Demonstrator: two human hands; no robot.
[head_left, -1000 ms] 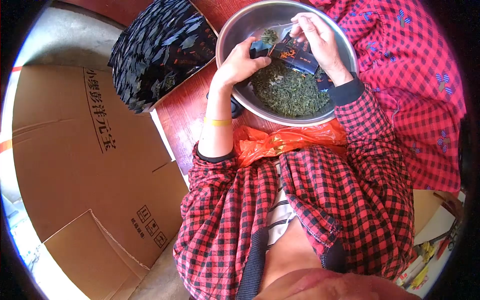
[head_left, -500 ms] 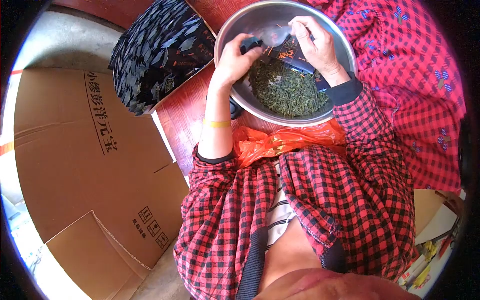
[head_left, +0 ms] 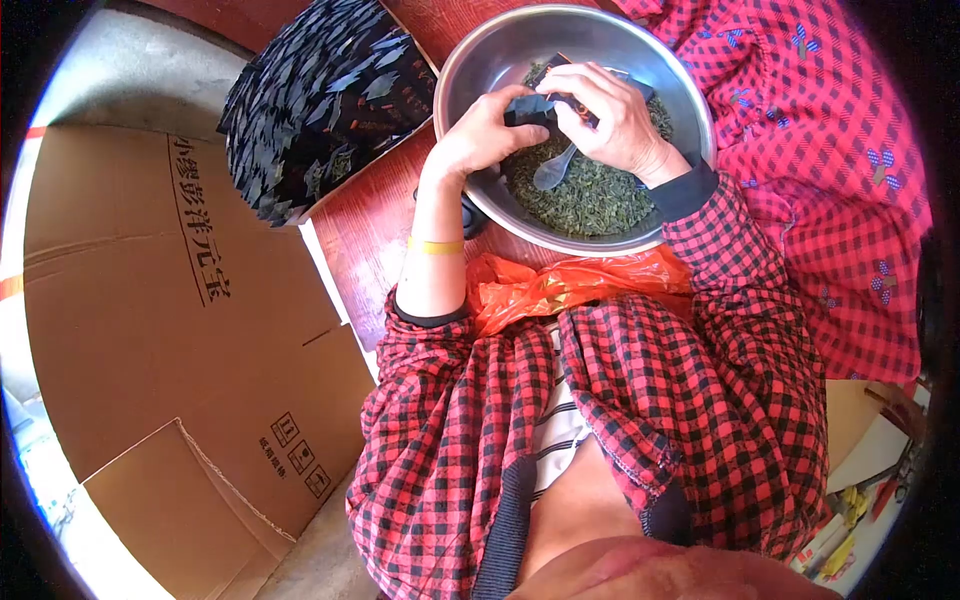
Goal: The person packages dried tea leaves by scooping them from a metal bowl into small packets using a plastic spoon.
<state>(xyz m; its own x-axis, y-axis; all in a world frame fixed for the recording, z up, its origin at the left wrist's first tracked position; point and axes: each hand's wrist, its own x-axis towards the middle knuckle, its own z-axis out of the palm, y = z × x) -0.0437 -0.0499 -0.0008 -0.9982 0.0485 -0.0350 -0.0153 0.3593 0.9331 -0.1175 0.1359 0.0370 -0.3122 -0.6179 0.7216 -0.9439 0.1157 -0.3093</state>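
Over a steel bowl (head_left: 455, 75) of dried green leaves (head_left: 590, 200), my two hands meet near the bowl's middle. My left hand (head_left: 487, 132) is closed on a small dark packet (head_left: 528, 108), with its thumb along the near side. My right hand (head_left: 612, 118) touches the packet's upper edge with its fingertips and also holds a clear plastic spoon (head_left: 553, 172), whose bowl points down over the leaves. Dark printed packets (head_left: 640, 88) lie in the bowl behind my right hand, partly hidden by it.
A box (head_left: 385, 168) packed with many dark packets stands left of the bowl on the red table (head_left: 365, 235). A large cardboard carton (head_left: 140, 330) is at the left. An orange plastic bag (head_left: 560, 285) lies before the bowl, and red checked cloth (head_left: 830, 190) at the right.
My right hand has moved left to the packet in my left hand. The spoon, earlier raised with leaves on it, now points down. The packet in my left hand shows more.
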